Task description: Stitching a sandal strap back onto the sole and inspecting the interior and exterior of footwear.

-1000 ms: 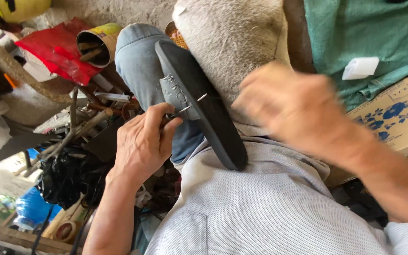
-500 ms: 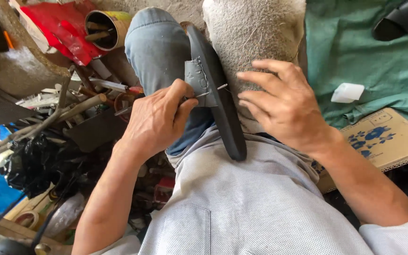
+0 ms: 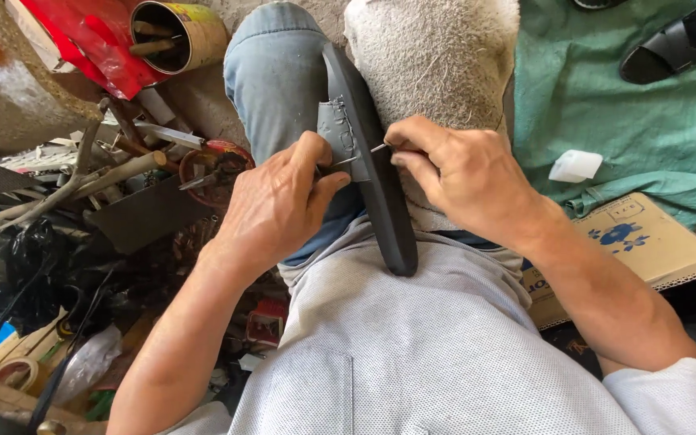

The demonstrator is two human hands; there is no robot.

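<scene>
From the head view, you hold a long black rubber shoe sole (image 3: 376,193) on edge between your knees, its far end up by the blue denim knee (image 3: 271,72) and its near end against your pale grey shirt (image 3: 445,354). A grey patch (image 3: 337,129) sits on its left face. Your left hand (image 3: 271,205) pinches a thin metal needle-like tool (image 3: 346,161) between thumb and forefinger, the other fingers curled. Your right hand (image 3: 465,177) pinches the tool's tip at the sole's right edge, fingers pressed together. Left of you lie scattered tools and a yellow tin can (image 3: 180,32); right, a green cloth (image 3: 606,105) and a black sandal (image 3: 678,40).
</scene>
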